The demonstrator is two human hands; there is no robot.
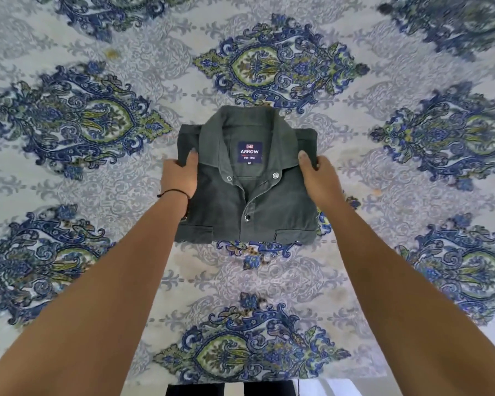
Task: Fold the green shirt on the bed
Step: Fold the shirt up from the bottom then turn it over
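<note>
Both hands grasp the folded shirt (249, 201) at its sides: left hand (180, 177) and right hand (317, 177), thumbs on top. It sits mid-bed (97, 178), collar up. Folding looks finished; next likely needs only setting down and smoothing.

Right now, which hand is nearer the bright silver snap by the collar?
The right hand: its grip is on the edge of the green shirt, just beside the silver snap. The left hand holds the opposite edge, across the placket.
</note>
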